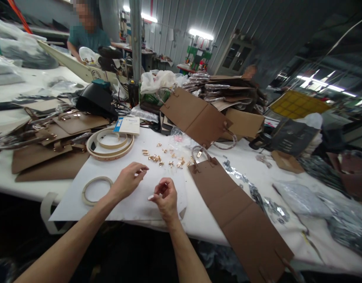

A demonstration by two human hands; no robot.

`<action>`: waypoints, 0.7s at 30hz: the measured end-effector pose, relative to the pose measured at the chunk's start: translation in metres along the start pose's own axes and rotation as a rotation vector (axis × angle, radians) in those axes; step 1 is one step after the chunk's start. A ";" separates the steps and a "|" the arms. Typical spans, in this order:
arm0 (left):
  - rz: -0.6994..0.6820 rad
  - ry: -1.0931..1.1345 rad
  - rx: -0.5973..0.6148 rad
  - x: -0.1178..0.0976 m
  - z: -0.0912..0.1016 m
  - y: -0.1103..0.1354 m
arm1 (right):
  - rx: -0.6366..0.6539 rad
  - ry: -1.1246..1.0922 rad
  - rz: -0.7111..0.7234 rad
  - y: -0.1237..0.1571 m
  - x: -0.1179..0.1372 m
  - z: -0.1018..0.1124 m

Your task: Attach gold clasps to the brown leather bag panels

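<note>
Presently | left hand (129,179): grip narrow; right hand (167,199): grip curled; contents of both unclear | gold fittings (155,158) scattered beyond, on worktop (200,214); fingertip-pinching singly advisable.

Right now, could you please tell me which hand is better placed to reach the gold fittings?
Probably the left hand: its fingertips are close to the gold fittings, while the right hand sits farther back from them.

We are in bag-making workshop: brown panels (242,220) with handles, gold metal fittings (154,158), strip rolls (110,156) on our white worktable (195,222). Behind, we see green machine (195,59), ribbed wall (172,37), tube lights (201,34), co-worker (91,40).
</note>
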State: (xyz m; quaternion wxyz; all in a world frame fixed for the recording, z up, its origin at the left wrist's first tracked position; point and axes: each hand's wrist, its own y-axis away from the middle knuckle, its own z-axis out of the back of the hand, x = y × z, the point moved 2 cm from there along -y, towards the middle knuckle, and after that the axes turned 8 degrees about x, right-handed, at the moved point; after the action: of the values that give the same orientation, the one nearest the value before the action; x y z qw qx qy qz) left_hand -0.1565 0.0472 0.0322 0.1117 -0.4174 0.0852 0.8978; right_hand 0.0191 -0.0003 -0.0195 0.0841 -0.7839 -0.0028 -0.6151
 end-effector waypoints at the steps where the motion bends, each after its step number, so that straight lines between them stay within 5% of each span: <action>1: -0.014 0.131 0.034 -0.006 0.000 0.014 | 0.024 0.013 0.012 0.001 0.003 0.001; 6: 0.022 0.723 0.178 -0.029 -0.003 0.079 | 0.191 0.087 0.022 0.007 0.021 0.006; 12: 0.040 0.760 0.269 -0.038 -0.008 0.115 | 0.463 0.092 -0.002 0.013 0.054 0.010; 17: 0.032 0.621 0.481 -0.049 -0.003 0.126 | 0.633 0.133 -0.137 0.017 0.072 0.011; 21: 0.005 0.567 0.523 -0.059 -0.003 0.127 | 0.730 0.152 -0.192 0.021 0.078 0.013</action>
State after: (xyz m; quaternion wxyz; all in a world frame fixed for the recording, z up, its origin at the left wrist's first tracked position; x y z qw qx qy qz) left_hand -0.1522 -0.0836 0.0830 0.1842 -0.6062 0.3398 0.6951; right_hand 0.0525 -0.0267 0.0501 0.2996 -0.6507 -0.2890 -0.6350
